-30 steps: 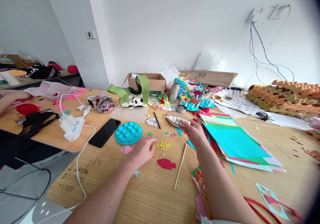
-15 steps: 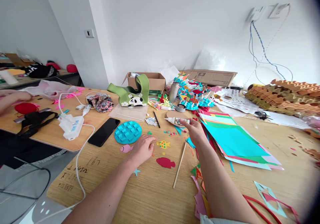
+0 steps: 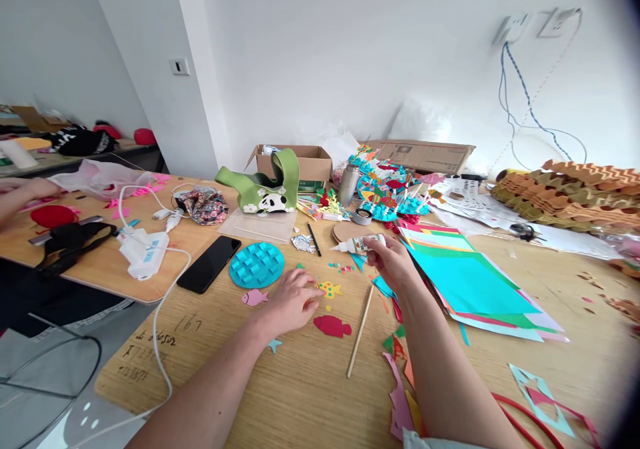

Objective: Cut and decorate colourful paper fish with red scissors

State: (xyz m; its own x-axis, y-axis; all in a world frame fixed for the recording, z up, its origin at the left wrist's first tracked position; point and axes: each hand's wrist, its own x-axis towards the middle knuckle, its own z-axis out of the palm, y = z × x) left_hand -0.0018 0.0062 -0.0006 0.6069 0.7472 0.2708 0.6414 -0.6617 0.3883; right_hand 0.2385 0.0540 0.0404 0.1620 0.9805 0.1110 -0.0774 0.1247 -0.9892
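My right hand [image 3: 393, 262] grips a small white glue bottle [image 3: 361, 243], held nearly level with its nozzle pointing left. My left hand [image 3: 294, 299] rests low over the table with fingers apart, the index fingertip at the edge of a yellow paper fish [image 3: 331, 289] with coloured dots. Around that hand lie a red paper fish [image 3: 333, 326], a pink paper fish [image 3: 255, 297] and a light blue paper starfish [image 3: 275, 345]. Beyond it sits a round blue piece [image 3: 257, 265] covered in curled paper strips. A wooden stick [image 3: 360, 332] lies between my forearms.
A black phone [image 3: 209, 264] and a white power strip [image 3: 143, 252] with its cord are on the left. Coloured paper sheets [image 3: 485, 285] are stacked right. Behind stand a green panda bag [image 3: 265, 192], a steel bottle [image 3: 349, 183] and a cardboard box [image 3: 315, 159]. Another person's hand [image 3: 25, 192] shows far left.
My left hand has spread its fingers and reached right to the yellow fish. My right hand, with the glue bottle, has shifted slightly right and down.
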